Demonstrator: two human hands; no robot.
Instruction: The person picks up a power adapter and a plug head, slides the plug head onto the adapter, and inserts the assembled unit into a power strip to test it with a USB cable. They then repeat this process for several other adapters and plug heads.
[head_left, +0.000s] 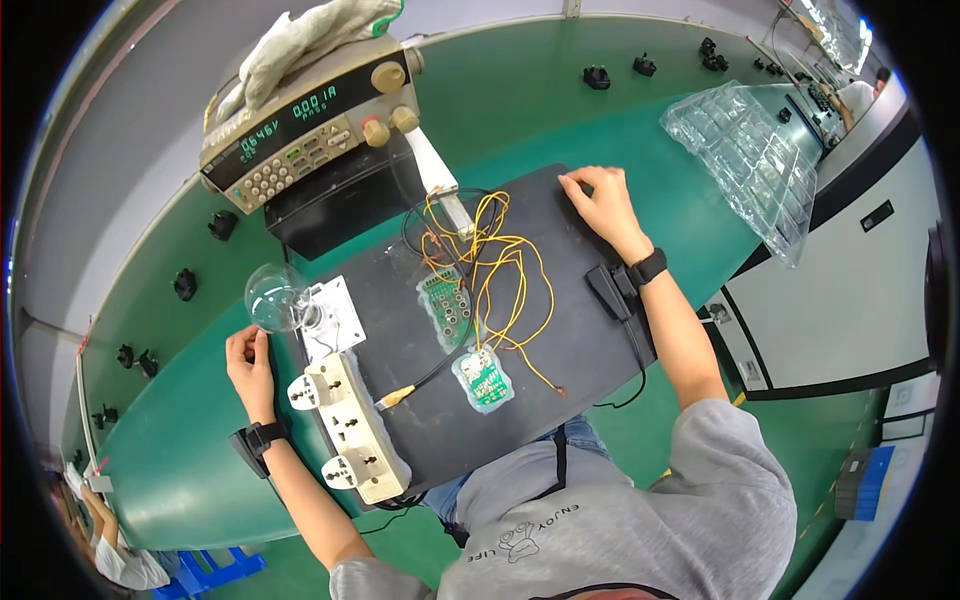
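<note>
Beside the left edge of a dark board (400, 440), my left hand (250, 365) rests with its fingers curled in and nothing visible in them. Closest to it are a clear glass bulb (275, 297) on a white square base (338, 312) and a white power strip (362, 425). My right hand (603, 205) is loosely closed at the board's far right corner, thumb near the index finger, holding nothing I can see. Below that wrist lies a black power adapter (607, 292). Mid-board are two green circuit boards, a larger (447, 305) and a smaller (483, 380), with tangled yellow wires (520, 262).
A bench instrument (310, 125) with lit digits and a white glove (300, 45) on top stands far left. Clear plastic trays (745, 160) lie far right on the green table (150, 450). Black plug adapters (597, 77) line the far edge. Another person's arm (100, 520) shows lower left.
</note>
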